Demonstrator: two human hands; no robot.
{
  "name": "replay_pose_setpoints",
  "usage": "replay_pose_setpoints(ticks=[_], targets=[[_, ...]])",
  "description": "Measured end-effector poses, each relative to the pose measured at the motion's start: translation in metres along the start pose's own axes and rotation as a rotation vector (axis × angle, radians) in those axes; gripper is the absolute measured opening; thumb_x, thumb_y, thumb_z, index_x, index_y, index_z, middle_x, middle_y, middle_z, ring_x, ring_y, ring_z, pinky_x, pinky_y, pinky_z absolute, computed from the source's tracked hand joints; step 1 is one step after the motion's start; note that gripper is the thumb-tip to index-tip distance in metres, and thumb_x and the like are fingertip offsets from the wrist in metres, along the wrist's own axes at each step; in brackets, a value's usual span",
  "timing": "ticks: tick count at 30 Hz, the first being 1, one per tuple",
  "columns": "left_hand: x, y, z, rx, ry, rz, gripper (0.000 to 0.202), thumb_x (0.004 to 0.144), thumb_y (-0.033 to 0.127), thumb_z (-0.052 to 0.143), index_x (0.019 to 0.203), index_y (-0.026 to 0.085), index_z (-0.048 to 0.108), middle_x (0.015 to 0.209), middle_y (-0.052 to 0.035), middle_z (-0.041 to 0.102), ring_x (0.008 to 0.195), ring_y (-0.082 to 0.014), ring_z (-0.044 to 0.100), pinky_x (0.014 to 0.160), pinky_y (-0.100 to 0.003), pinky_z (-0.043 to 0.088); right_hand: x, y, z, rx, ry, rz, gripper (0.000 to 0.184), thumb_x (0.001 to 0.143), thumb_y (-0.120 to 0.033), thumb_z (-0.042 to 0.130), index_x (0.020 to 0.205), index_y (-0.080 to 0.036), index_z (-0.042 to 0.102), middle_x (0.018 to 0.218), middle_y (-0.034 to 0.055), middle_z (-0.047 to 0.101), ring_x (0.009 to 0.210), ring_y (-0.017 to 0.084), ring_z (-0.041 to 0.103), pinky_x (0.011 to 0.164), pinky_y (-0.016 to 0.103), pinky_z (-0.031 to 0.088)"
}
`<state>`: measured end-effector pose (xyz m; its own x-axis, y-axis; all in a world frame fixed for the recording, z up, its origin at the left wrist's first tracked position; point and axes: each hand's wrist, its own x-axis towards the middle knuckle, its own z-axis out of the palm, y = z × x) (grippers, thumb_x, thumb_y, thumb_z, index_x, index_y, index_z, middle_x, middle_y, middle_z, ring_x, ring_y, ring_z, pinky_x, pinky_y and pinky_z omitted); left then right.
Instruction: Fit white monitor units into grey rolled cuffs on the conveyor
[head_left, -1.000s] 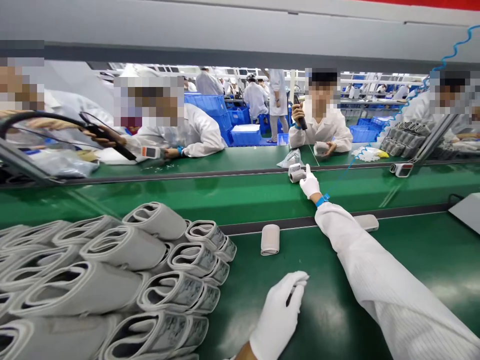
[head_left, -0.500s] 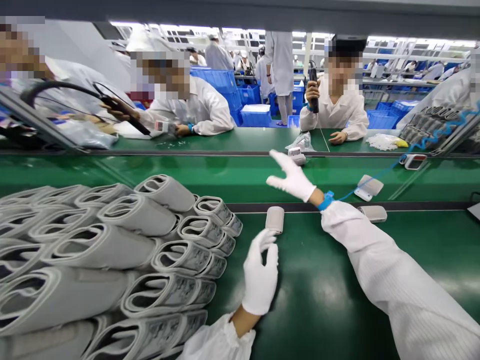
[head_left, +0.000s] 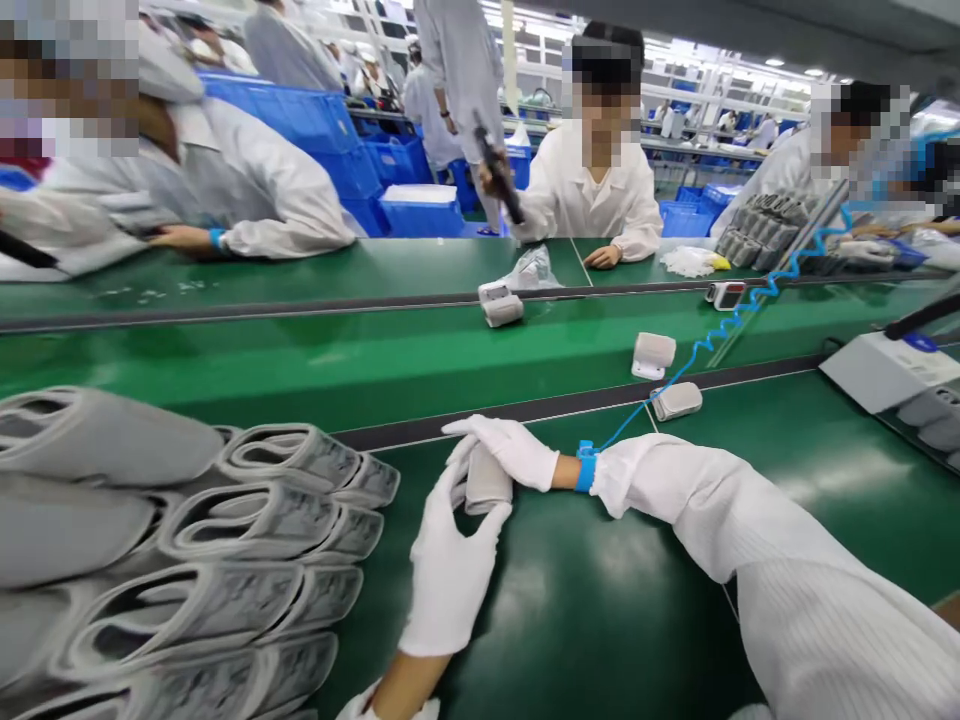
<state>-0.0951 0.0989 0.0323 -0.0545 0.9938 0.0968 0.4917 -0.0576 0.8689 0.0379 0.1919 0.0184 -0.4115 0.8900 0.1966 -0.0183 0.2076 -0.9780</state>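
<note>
A rolled grey fabric cuff [head_left: 489, 482] stands on the green bench between my two white-gloved hands. My left hand [head_left: 454, 560] curves round it from the near left, thumb at its lower right and fingers along its left side. From the right, my right hand [head_left: 506, 450] reaches across the cuff's upper part with its fingers stretched out to the left; their undersides are hidden. A blue wrist strap [head_left: 586, 467] with a coiled cord is on my right wrist. Stacked rolled cuffs [head_left: 262, 520] fill the left side of the bench.
Beyond the bench's dark edge runs a green conveyor belt [head_left: 300, 365] with cuffed white devices [head_left: 501, 305] on it. Another rolled cuff [head_left: 676, 401] lies at the bench's far edge. Co-workers [head_left: 600, 180] sit opposite. A white machine [head_left: 889, 370] stands at right.
My right hand has come back from over the belt to the cuff. My left hand has closed in round that cuff. The view has turned to the right.
</note>
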Motion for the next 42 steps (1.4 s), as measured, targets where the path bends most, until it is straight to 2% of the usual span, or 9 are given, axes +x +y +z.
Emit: replay_pose_setpoints(ticks=[3, 7, 12, 19, 25, 31, 36, 39, 42], targets=[[-0.012, 0.012, -0.002, -0.022, -0.120, -0.022, 0.070, 0.081, 0.035, 0.070, 0.148, 0.038, 0.048, 0.143, -0.0024, 0.062, 0.125, -0.0304, 0.064, 0.108, -0.048, 0.052, -0.039, -0.009, -0.005, 0.251, 0.008, 0.033, 0.075, 0.103, -0.070, 0.034, 0.148, -0.014, 0.053, 0.120, 0.0109, 0.073, 0.113, 0.023, 0.069, 0.107, 0.038, 0.049], [-0.030, 0.010, -0.003, 0.163, -0.270, -0.069, 0.078, 0.079, 0.046, 0.070, 0.151, 0.031, 0.045, 0.137, -0.0088, 0.066, 0.121, -0.0374, 0.066, 0.098, -0.053, 0.058, -0.097, -0.022, -0.012, 0.219, 0.009, -0.019, 0.071, 0.103, -0.066, 0.042, 0.156, -0.019, 0.044, 0.150, 0.0129, 0.056, 0.143, 0.024, 0.049, 0.123, 0.039, 0.030], [-0.051, -0.007, 0.008, 0.146, -0.457, 0.159, 0.080, 0.077, 0.038, 0.073, 0.152, 0.030, 0.044, 0.139, -0.0101, 0.066, 0.119, -0.0358, 0.069, 0.090, -0.047, 0.063, -0.136, -0.033, -0.013, 0.187, -0.102, -0.015, 0.102, 0.094, -0.069, 0.058, 0.168, -0.020, 0.008, 0.170, 0.0166, 0.025, 0.158, 0.026, 0.025, 0.126, 0.040, 0.025], [-0.051, -0.001, 0.012, 0.083, -0.181, 0.310, 0.071, 0.072, 0.028, 0.081, 0.138, 0.024, 0.054, 0.134, -0.0111, 0.066, 0.118, -0.0326, 0.068, 0.101, -0.048, 0.057, -0.144, -0.034, -0.015, 0.229, -0.097, 0.029, 0.110, 0.089, -0.061, 0.072, 0.167, -0.032, 0.000, 0.173, 0.0139, 0.013, 0.158, 0.030, 0.024, 0.126, 0.050, 0.025], [-0.025, -0.002, -0.007, 0.156, 0.062, 0.184, 0.070, 0.072, 0.030, 0.084, 0.135, 0.022, 0.055, 0.130, -0.0117, 0.064, 0.117, -0.0329, 0.066, 0.100, -0.050, 0.056, -0.148, -0.029, -0.011, 0.089, -0.108, 0.107, 0.123, 0.080, -0.037, 0.087, 0.165, -0.042, -0.002, 0.171, 0.0125, 0.020, 0.141, 0.031, 0.050, 0.106, 0.046, 0.052], [-0.039, -0.002, -0.001, 0.298, 0.065, 0.580, 0.063, 0.080, 0.021, 0.073, 0.139, 0.017, 0.051, 0.122, -0.0143, 0.067, 0.108, -0.0306, 0.069, 0.092, -0.045, 0.059, -0.149, -0.034, -0.007, -0.035, -0.040, 0.149, 0.117, 0.077, -0.035, 0.086, 0.166, -0.037, 0.010, 0.165, 0.0112, 0.037, 0.121, 0.027, 0.061, 0.096, 0.044, 0.058], [-0.053, -0.003, 0.012, 0.481, 0.118, 0.874, 0.073, 0.087, 0.024, 0.067, 0.152, 0.008, 0.038, 0.119, -0.0209, 0.068, 0.105, -0.0330, 0.068, 0.087, -0.045, 0.058, -0.152, -0.041, -0.003, -0.308, -0.028, 0.176, 0.123, 0.065, -0.039, 0.092, 0.165, -0.031, 0.021, 0.165, 0.0110, 0.037, 0.144, 0.036, 0.046, 0.116, 0.052, 0.044], [-0.053, -0.005, 0.015, 0.538, 0.162, 0.926, 0.076, 0.088, 0.021, 0.064, 0.156, 0.005, 0.033, 0.116, -0.0218, 0.068, 0.103, -0.0335, 0.068, 0.085, -0.045, 0.058, -0.154, -0.042, 0.001, -0.369, 0.018, 0.168, 0.119, 0.067, -0.034, 0.088, 0.165, -0.032, 0.021, 0.164, 0.0104, 0.038, 0.147, 0.035, 0.044, 0.116, 0.050, 0.045], [-0.047, -0.007, 0.016, 0.514, 0.176, 0.887, 0.080, 0.088, 0.022, 0.064, 0.158, 0.006, 0.029, 0.112, -0.0203, 0.069, 0.098, -0.0330, 0.069, 0.082, -0.045, 0.058, -0.155, -0.039, 0.004, -0.390, 0.103, 0.143, 0.110, 0.070, -0.029, 0.082, 0.164, -0.030, 0.024, 0.158, 0.0121, 0.045, 0.134, 0.033, 0.057, 0.108, 0.049, 0.053]])
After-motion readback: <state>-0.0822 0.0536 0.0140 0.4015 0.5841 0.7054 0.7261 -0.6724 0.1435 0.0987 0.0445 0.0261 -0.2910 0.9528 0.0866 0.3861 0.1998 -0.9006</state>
